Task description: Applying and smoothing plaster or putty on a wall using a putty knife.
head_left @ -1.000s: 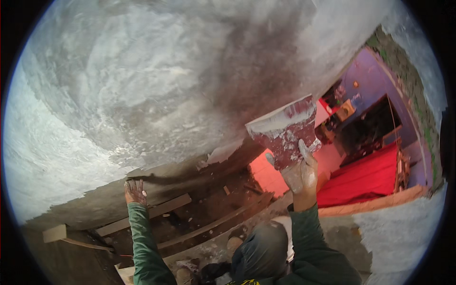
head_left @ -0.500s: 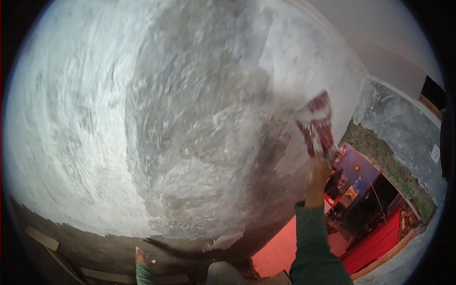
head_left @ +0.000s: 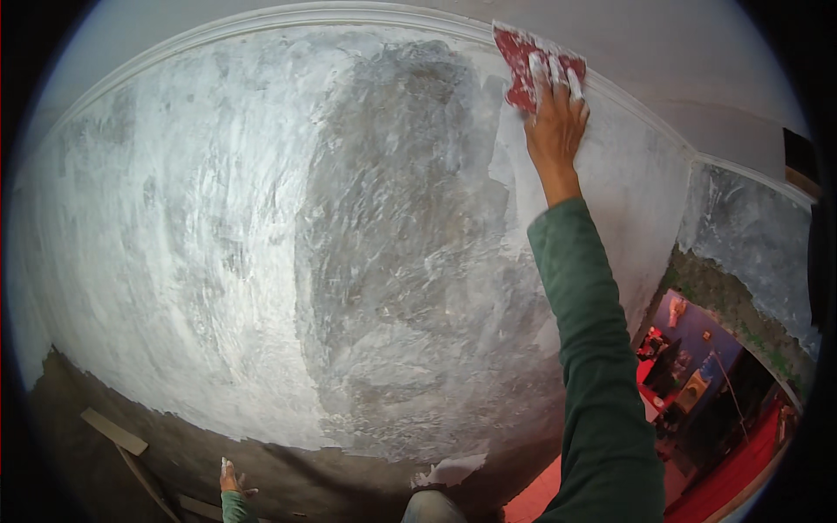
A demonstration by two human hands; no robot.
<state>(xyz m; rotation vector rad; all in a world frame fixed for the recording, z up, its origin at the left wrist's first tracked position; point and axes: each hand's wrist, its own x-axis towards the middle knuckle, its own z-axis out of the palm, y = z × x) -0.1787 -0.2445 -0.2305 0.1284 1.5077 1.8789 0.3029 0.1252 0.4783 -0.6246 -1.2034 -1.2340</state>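
My right hand is raised high, with its whitened fingers spread over a red putty spreader. White paste smears the spreader, which lies against the upper wall just under the cornice. That wall carries a bright white skim coat on its left and a darker grey, rough patch in the middle. Down at the lower left, my left hand holds nothing that shows; its fingers are apart and marked with white.
A doorway at the lower right gives onto a room with red cloth and a purple wall. Wooden boards stand at the lower left, by the bare brown wall base. My knee shows at the bottom.
My right hand has swept the spreader upward from the middle right of the wall to the cornice. The view has tilted up. My left hand stays low with fingers apart.
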